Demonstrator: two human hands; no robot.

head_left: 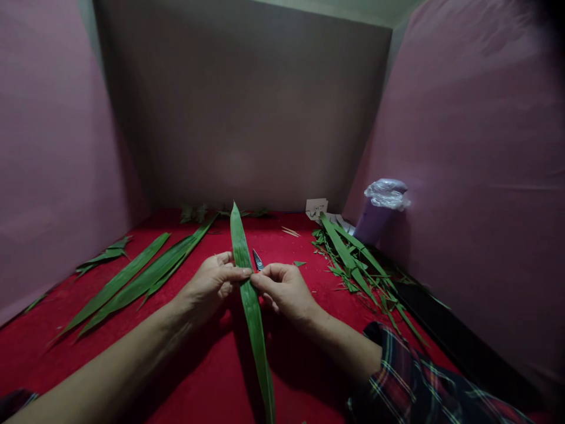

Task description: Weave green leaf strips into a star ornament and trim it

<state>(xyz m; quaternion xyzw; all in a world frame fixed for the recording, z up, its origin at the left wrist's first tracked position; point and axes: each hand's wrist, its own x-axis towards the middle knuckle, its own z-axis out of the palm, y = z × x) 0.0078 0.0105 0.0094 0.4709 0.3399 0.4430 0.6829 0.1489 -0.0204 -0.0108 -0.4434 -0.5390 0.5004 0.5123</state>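
A long green leaf [252, 309] runs from a pointed tip at the far end down past the lower edge of the view. My left hand [214, 277] is closed on it from the left, thumb lying across the front and fingers behind. From the right, my right hand [285, 288] pinches the leaf's right edge, its thumb and forefinger meeting near my left thumb. Just behind my right fingers lie small scissors [258, 259], their handles hidden by the hand. Both hands are raised a little over the red cloth [194, 377].
Several long leaves [136, 280] lie on the left. A heap of leaves and scraps [353, 259] is on the right, near a purple bin [375, 221] lined with clear plastic. Thin wooden sticks [290, 231] and a white card [316, 207] lie at the back. Pink walls [477, 176] flank both sides.
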